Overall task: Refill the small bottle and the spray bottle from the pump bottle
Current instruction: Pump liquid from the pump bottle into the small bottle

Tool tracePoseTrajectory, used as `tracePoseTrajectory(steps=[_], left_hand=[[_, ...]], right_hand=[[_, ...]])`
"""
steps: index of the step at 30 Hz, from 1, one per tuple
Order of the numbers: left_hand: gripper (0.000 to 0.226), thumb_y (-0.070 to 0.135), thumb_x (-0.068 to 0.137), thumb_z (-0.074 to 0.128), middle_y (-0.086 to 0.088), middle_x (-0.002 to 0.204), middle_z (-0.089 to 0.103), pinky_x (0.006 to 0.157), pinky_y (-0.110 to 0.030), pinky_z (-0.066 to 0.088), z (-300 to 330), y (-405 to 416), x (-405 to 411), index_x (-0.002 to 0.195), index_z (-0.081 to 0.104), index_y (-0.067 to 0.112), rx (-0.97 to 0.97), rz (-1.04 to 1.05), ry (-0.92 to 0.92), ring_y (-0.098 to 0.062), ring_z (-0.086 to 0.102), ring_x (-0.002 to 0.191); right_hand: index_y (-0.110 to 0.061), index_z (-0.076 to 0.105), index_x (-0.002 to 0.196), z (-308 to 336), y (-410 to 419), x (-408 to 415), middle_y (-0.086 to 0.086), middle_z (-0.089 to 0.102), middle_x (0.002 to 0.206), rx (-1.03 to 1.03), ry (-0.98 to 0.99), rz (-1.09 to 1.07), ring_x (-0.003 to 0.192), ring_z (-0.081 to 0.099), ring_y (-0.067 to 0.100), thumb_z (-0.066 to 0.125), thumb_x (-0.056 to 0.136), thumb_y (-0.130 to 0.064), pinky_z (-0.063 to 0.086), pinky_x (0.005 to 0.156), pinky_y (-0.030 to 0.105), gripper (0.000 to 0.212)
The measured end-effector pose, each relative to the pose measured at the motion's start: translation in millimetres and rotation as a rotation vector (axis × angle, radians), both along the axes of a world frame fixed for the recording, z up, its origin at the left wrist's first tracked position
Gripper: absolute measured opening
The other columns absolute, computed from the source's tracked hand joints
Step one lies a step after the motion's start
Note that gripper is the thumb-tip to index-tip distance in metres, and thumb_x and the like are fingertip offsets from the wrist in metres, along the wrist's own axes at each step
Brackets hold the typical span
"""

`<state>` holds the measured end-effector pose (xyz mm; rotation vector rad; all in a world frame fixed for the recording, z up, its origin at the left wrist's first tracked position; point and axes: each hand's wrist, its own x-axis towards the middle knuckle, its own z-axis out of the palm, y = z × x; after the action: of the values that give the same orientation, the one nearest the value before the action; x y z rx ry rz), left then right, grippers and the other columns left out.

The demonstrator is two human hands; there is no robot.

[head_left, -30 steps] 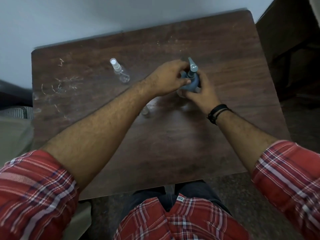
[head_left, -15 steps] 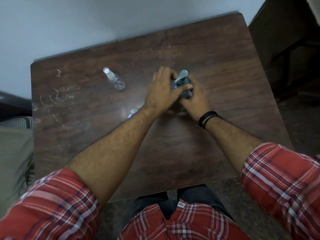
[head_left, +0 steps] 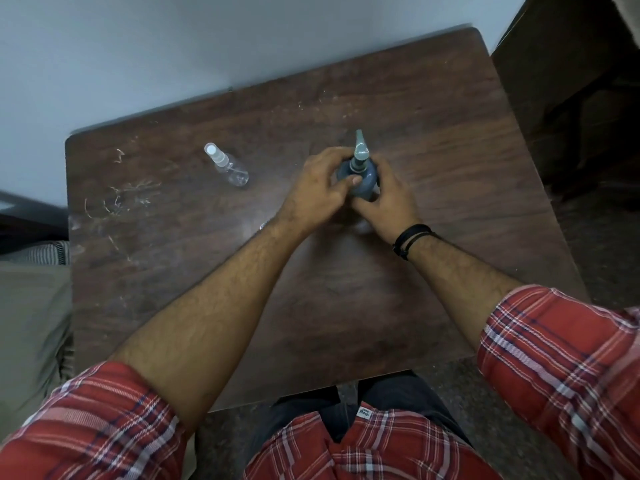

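Observation:
A blue pump bottle (head_left: 363,178) with a grey pump head stands upright near the middle of the dark wooden table (head_left: 450,150). My left hand (head_left: 317,188) wraps its left side, thumb across the bottle's shoulder. My right hand (head_left: 389,199) grips its right side and base. A clear spray bottle (head_left: 227,165) with a white cap stands to the left, apart from both hands. A sliver of the small bottle (head_left: 262,226) shows just beside my left wrist; the rest is hidden by my forearm.
Pale scratch marks cover the table's left part. A light wall runs behind the table's far edge. A dark cabinet (head_left: 571,81) stands at the right. Striped and beige fabric (head_left: 31,289) lies off the left edge.
Both hands stayed on the pump bottle. The pump nozzle has turned from pointing up-right to pointing straight away from me. My left thumb has shifted across the bottle's shoulder. The small bottle is more hidden.

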<state>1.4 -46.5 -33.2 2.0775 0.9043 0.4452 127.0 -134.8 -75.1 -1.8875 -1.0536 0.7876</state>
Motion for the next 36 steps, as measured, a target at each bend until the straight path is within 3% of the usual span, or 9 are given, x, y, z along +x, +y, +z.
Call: tracePoseTrajectory(steps=[5,10,15,18,22,26,30,33,36], left_hand=[[0.043,0.037,0.081,0.079,0.004,0.113,0.065,0.088,-0.008,0.041,0.2,2.3,1.2,0.113,0.061,0.015,-0.059,0.099,-0.013,-0.007,0.059,0.106],[0.046,0.042,0.083,0.07,0.0,0.115,0.06,0.102,-0.039,0.047,-0.8,-1.1,-0.8,0.121,0.066,0.018,0.002,0.046,0.0,-0.016,0.057,0.112],[0.032,0.022,0.085,0.074,0.007,0.115,0.063,0.092,-0.011,0.04,-0.7,-2.7,-14.1,0.114,0.062,0.018,-0.012,0.107,-0.029,-0.003,0.057,0.109],[0.045,0.025,0.088,0.07,0.007,0.13,0.059,0.098,-0.018,0.041,5.4,-2.0,-8.2,0.131,0.056,0.024,-0.042,0.027,-0.003,-0.005,0.055,0.117],[0.039,0.031,0.086,0.07,0.003,0.117,0.06,0.1,-0.034,0.048,5.3,0.3,-0.7,0.122,0.066,0.015,0.024,-0.007,-0.003,-0.009,0.057,0.108],[0.047,0.045,0.084,0.074,0.002,0.109,0.051,0.093,-0.025,0.05,2.2,0.4,2.0,0.121,0.067,0.016,0.051,0.024,0.055,-0.012,0.056,0.102],[0.039,0.029,0.088,0.071,0.002,0.109,0.057,0.088,-0.022,0.049,9.6,-4.9,6.7,0.121,0.064,0.011,0.148,0.036,0.02,-0.01,0.057,0.099],[0.04,0.021,0.087,0.066,0.006,0.115,0.062,0.09,-0.019,0.049,13.7,-9.1,4.7,0.125,0.055,0.011,0.069,0.011,-0.008,-0.007,0.059,0.104],[0.038,0.03,0.086,0.073,0.01,0.108,0.064,0.085,-0.014,0.046,10.5,-9.5,5.2,0.119,0.058,0.017,-0.029,0.043,-0.041,-0.001,0.06,0.099]], right_hand=[[-0.034,0.049,0.13,-2.1,1.2,0.3,-0.015,0.061,0.119,0.01,-0.001,0.011,0.104,0.06,0.005,0.077,0.074,-0.043,0.054,0.087,0.03,0.064],[-0.033,0.05,0.129,-3.1,1.3,0.3,-0.016,0.061,0.119,0.018,0.003,0.004,0.104,0.061,0.006,0.078,0.074,-0.041,0.055,0.089,0.035,0.063],[-0.034,0.05,0.126,0.7,0.2,-0.5,-0.019,0.059,0.114,0.007,0.028,-0.01,0.099,0.057,-0.003,0.079,0.076,-0.04,0.049,0.084,0.021,0.058],[-0.035,0.049,0.128,0.9,-0.1,-0.1,-0.02,0.06,0.114,0.0,0.022,-0.01,0.099,0.057,-0.006,0.079,0.077,-0.039,0.05,0.084,0.02,0.059],[-0.032,0.05,0.129,0.8,-0.1,-1.0,-0.018,0.061,0.116,0.005,0.012,-0.016,0.1,0.059,-0.001,0.077,0.078,-0.036,0.052,0.085,0.023,0.058],[-0.035,0.048,0.129,1.5,0.2,-1.0,-0.017,0.06,0.116,0.004,0.018,-0.012,0.102,0.059,0.003,0.08,0.077,-0.034,0.054,0.086,0.027,0.061],[-0.035,0.05,0.128,1.8,0.8,-1.1,-0.019,0.06,0.115,0.01,0.021,-0.023,0.101,0.06,0.001,0.078,0.078,-0.037,0.054,0.087,0.029,0.057],[-0.037,0.049,0.129,4.2,-0.2,-1.9,-0.021,0.06,0.115,0.013,0.021,-0.013,0.101,0.06,0.0,0.073,0.078,-0.044,0.054,0.086,0.029,0.057],[-0.037,0.048,0.13,3.2,-1.4,-2.2,-0.016,0.062,0.119,0.01,0.007,-0.008,0.102,0.061,0.004,0.073,0.078,-0.043,0.055,0.086,0.03,0.058]])
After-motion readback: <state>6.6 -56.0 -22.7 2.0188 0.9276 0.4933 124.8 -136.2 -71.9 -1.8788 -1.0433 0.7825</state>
